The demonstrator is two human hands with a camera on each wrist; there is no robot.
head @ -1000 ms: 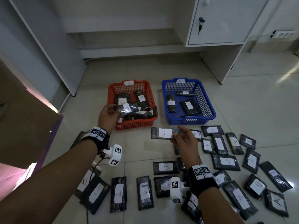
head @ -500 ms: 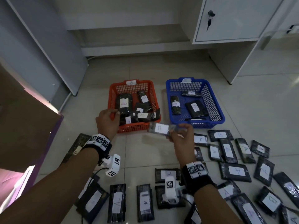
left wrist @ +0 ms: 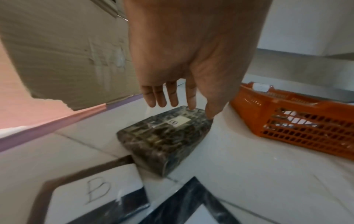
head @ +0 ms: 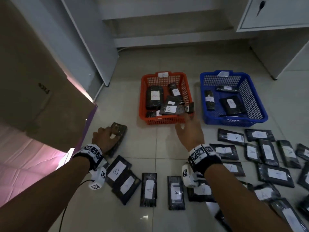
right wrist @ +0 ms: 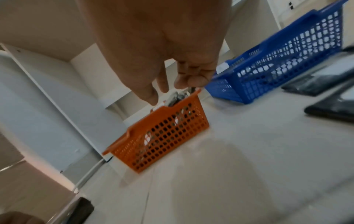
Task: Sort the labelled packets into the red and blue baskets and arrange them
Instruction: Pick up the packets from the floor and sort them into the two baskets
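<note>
The red basket (head: 142,97) (left wrist: 287,121) (right wrist: 162,136) holds several dark packets, with a B-labelled packet (head: 170,109) lying on top near its front. The blue basket (head: 234,121) (right wrist: 287,60) to its right holds three packets. My right hand (head: 182,124) (right wrist: 172,92) hovers empty, fingers relaxed, by the red basket's near right corner. Down at the left, my left hand (head: 112,133) (left wrist: 182,106) reaches a dark packet (head: 119,131) (left wrist: 164,136) on the floor; its index tip and thumb touch the packet's far end, the other fingers straight.
Several labelled packets lie on the tiles: a B packet (head: 117,171) (left wrist: 95,192) near my left wrist, A packets (head: 235,137) spread to the right. A cardboard box (head: 41,97) (left wrist: 57,45) stands close on the left. A white cabinet (head: 275,14) is behind the blue basket.
The B packet has left my right hand and now lies in the red basket. My left hand has dropped from the red basket to a floor packet at the left.
</note>
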